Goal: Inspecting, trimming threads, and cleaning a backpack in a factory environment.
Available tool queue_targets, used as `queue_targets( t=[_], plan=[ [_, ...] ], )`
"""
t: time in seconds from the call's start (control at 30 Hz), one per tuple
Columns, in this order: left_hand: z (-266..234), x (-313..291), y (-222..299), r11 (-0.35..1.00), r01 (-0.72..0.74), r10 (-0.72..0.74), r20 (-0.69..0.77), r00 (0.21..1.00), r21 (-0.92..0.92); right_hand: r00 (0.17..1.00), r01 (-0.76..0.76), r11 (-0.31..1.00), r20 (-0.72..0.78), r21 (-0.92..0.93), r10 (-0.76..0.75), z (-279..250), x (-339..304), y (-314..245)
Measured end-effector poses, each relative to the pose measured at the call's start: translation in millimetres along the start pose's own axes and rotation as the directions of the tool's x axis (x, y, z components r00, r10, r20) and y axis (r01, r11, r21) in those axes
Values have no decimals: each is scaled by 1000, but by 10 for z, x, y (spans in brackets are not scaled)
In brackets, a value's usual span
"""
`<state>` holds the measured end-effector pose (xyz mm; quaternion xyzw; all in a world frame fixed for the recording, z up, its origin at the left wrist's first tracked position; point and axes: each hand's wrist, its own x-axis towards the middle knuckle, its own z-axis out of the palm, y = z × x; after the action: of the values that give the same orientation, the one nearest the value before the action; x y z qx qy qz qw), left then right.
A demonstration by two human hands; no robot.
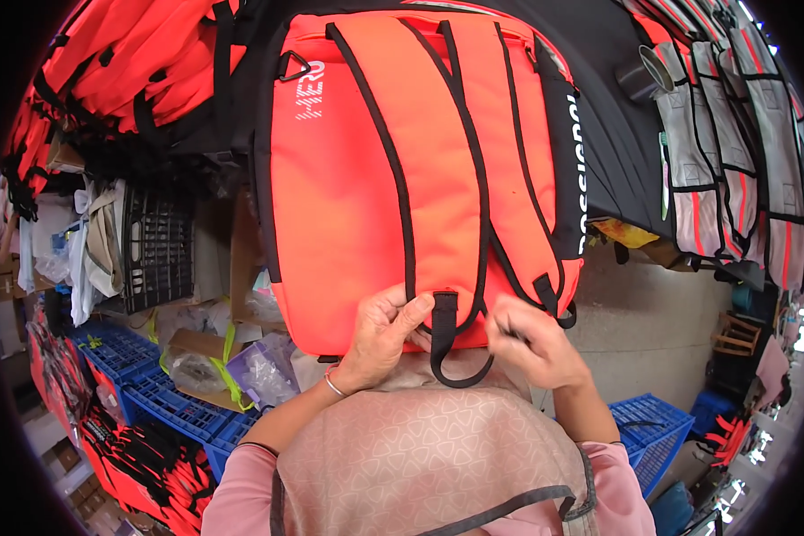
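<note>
A bright orange-red backpack [330, 205] with black trim lies in front of me, its two padded shoulder straps [438, 179] facing up. My left hand [380, 339] grips the lower end of the left shoulder strap, thumb on top, fingers partly hidden beneath. From that end hangs a loop of black webbing [460, 380]. Just right of the loop is my right hand [536, 344], its fingers curled and blurred by motion. Something small and dark shows between them; its kind cannot be made out. The right strap's end [545, 290] lies beyond this hand.
Black cloth [612, 152] covers the table under the backpack. More orange bags [143, 62] are heaped at the far left, and grey strap pieces [697, 152] hang at the right. Blue plastic crates [188, 402] and an open carton [196, 357] stand lower left; another blue crate [657, 438] is lower right.
</note>
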<state>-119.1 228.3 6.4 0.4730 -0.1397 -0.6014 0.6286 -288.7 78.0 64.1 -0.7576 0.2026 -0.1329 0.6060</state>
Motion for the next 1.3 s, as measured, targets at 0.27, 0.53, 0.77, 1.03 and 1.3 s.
queue_targets(
  t=[0.27,0.53,0.77,1.03,1.3],
  plan=[
    [167,14,-10,985,-138,142,-32,989,103,943,95,943,-275,-319,-188,169,150,-69],
    [30,-45,-181,763,-403,442,46,896,505,909,206,790,-186,-577,-372,366,167,-19],
    [147,62,-141,809,-390,449,-34,893,440,903,144,931,-340,-335,-262,275,191,188],
    [152,-123,261,960,9,1,-38,999,279,993,74,979,-82,-192,-91,-711,-71,-81],
    [-67,122,1112,222,-462,765,141,629,858,964,19,981,-264,193,33,-551,311,-301]
  ],
)
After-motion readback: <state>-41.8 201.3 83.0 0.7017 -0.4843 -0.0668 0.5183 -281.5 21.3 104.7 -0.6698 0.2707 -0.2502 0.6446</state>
